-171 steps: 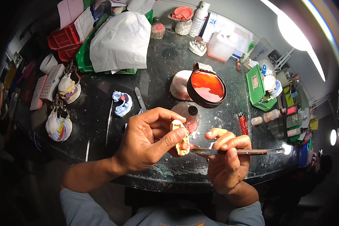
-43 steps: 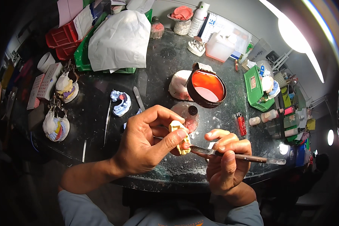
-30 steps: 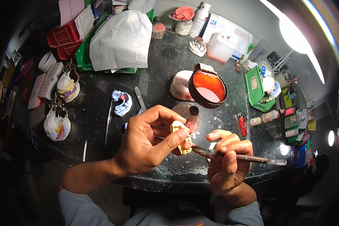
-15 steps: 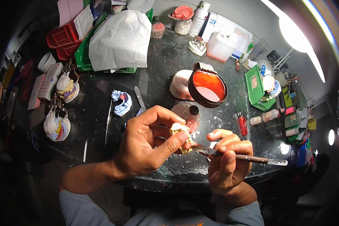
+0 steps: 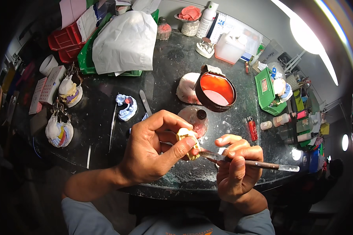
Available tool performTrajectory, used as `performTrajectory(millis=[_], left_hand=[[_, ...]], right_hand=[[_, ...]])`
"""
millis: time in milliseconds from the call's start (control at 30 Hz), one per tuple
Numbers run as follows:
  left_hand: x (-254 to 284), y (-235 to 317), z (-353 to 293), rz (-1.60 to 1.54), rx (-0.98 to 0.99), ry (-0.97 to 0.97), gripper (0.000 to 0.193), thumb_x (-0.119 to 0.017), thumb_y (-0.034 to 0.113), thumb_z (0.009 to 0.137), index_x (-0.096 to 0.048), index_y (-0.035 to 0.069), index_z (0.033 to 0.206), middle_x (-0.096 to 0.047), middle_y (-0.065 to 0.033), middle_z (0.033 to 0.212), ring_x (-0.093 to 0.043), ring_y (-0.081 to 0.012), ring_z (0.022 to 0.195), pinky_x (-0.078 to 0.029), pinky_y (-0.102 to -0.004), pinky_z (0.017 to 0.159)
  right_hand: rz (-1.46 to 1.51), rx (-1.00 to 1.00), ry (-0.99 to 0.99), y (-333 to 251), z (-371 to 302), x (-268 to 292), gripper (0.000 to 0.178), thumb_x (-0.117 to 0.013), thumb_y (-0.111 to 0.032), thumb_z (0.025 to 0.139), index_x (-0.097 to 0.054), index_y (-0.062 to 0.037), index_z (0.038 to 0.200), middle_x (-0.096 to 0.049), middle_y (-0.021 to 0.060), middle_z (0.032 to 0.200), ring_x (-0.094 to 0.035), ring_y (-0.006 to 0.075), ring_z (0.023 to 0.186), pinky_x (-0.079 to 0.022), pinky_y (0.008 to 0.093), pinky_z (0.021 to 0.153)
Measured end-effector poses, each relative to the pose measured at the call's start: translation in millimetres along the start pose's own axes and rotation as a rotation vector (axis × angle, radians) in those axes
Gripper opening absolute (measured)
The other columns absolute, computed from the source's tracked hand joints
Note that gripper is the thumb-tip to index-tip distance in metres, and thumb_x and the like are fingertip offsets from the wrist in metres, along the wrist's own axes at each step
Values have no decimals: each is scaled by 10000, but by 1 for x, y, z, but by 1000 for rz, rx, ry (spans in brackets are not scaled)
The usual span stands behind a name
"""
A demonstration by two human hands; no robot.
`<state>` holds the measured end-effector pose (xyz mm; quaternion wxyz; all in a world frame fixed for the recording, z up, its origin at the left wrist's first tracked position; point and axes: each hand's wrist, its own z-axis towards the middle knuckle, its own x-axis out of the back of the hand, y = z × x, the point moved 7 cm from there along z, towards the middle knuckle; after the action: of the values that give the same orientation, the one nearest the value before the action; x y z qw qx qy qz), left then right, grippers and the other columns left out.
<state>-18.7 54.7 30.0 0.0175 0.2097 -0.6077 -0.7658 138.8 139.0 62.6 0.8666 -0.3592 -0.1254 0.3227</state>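
My left hand (image 5: 151, 150) pinches a small yellow dental cast (image 5: 184, 134) between thumb and fingers, with part of it hidden by them. In my right hand (image 5: 239, 168) is a wax knife (image 5: 262, 165) with a brown wooden handle and metal ends, held like a pen. Its blade (image 5: 211, 156) points left and meets the lower right edge of the cast. Just beyond my hands stands a glass spirit burner (image 5: 196, 119) with a dark cap. Behind it a dark round pan (image 5: 215, 106) of red molten wax rests tilted beside a whitish, pink-stained block (image 5: 187, 88).
A blue-white dental cast (image 5: 127, 111), a metal spatula (image 5: 144, 102) and a thin probe (image 5: 113, 123) lie left of my hands. Two mounted models (image 5: 60, 131) stand farther left. A red lighter (image 5: 252, 129) and a green box (image 5: 265, 94) are at the right. A white bag (image 5: 125, 43) covers a green bin behind.
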Motion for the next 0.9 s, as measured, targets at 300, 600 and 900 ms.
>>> performTrajectory(millis=[300, 600, 900], left_hand=[[0, 0, 0, 15, -13, -7, 203, -624, 6, 983, -526, -19, 1159, -691, -205, 1061, -717, -178, 908, -624, -299, 749], [0, -4, 2, -54, 96, -2, 201, -635, 47, 992, -531, -18, 1152, -697, -201, 1050, -724, -194, 917, -632, -301, 741], [2, -5, 1, -60, 113, 16, 187, -631, 41, 990, -533, -28, 1134, -695, -184, 1020, -727, -191, 892, -642, -305, 734]], right_hand=[[2, -23, -26, 2, -1, 1, 131, -542, -123, 1036, -493, -5, 1007, -588, 113, 780, -621, 204, 709, -550, 492, 874], [41, -57, 54, 2, -3, 6, 146, -524, -128, 1041, -490, 10, 1011, -588, 130, 818, -637, 227, 746, -551, 472, 855], [19, -19, -40, 0, -1, 1, 99, -524, -83, 1022, -486, 9, 1020, -585, 130, 827, -634, 230, 740, -553, 487, 855]])
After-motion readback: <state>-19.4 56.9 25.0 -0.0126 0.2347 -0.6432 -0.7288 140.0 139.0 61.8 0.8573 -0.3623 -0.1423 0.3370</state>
